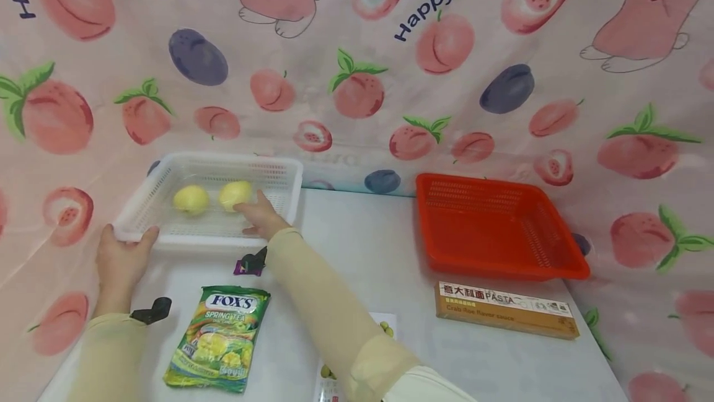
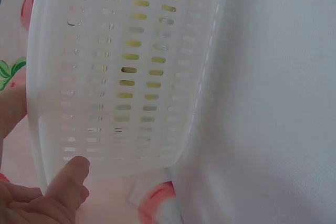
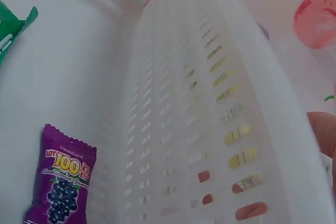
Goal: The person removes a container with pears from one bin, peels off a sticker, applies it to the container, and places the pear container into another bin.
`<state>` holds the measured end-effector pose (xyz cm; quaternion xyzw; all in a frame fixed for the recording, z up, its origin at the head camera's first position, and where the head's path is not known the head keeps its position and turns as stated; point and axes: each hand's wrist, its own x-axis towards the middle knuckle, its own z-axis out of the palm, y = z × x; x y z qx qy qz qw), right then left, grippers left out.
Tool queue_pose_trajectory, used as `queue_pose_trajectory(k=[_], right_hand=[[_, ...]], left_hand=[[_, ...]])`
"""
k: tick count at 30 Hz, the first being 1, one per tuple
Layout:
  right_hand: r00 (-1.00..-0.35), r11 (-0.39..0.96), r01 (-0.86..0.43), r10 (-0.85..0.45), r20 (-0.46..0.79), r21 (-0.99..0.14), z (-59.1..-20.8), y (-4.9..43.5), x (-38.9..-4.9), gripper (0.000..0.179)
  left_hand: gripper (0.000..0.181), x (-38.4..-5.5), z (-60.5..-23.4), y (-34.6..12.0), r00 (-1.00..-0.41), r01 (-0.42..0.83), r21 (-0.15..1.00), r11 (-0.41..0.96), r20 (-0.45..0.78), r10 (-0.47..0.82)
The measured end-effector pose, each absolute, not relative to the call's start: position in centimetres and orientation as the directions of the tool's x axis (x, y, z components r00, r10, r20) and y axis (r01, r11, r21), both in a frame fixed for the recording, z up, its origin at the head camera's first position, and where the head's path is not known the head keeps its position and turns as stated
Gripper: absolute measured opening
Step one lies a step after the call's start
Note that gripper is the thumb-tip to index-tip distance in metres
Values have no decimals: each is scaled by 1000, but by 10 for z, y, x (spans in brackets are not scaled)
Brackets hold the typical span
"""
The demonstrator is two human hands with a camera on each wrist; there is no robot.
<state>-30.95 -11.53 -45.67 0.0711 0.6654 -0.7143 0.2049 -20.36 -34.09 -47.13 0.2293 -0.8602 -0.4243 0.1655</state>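
Note:
At the back left stands a white plastic basket [image 1: 209, 240] with slotted walls. My left hand [image 1: 119, 262] grips its front left corner, with the thumb against the outer wall in the left wrist view. Two yellow round fruits, the left one [image 1: 191, 200] and the right one [image 1: 235, 195], lie inside. My right hand [image 1: 264, 216] reaches over the front rim, its fingers spread at the right fruit's side. Whether they press on it is hard to tell. In the right wrist view the basket wall [image 3: 173, 129] hides most of this hand.
A purple candy packet [image 3: 62, 182] lies before the basket, with a green Fox's candy bag [image 1: 220, 340] nearer. At right are a red basket [image 1: 502, 270] and a pasta box [image 1: 504, 312]. My right forearm partly covers a white packet [image 1: 385, 321]. Patterned cloth hangs behind.

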Motion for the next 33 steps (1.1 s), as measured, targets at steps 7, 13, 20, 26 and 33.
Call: queue_pose_trajectory(k=[7, 13, 20, 26, 33], right_hand=[[-906, -81, 409, -152, -394, -909, -457, -119, -310, 83], [-916, -42, 393, -100, -388, -919, -456, -113, -311, 78], [-920, 39, 386, -54, -388, -921, -455, -112, -310, 75], [-930, 62, 366, -9, -367, -929, -457, -114, -311, 71], [-937, 60, 349, 12, -349, -935, -453, -118, -308, 68]], left_hand=[[81, -200, -470, -341, -846, -254, 813, 523, 76, -528], [83, -203, -469, -335, -850, -250, 830, 499, 59, -524], [80, -204, -470, -333, -848, -258, 821, 510, 61, -527], [76, -204, -472, -335, -844, -253, 816, 520, 76, -531], [78, -202, -470, -339, -834, -287, 809, 512, 51, -549]])
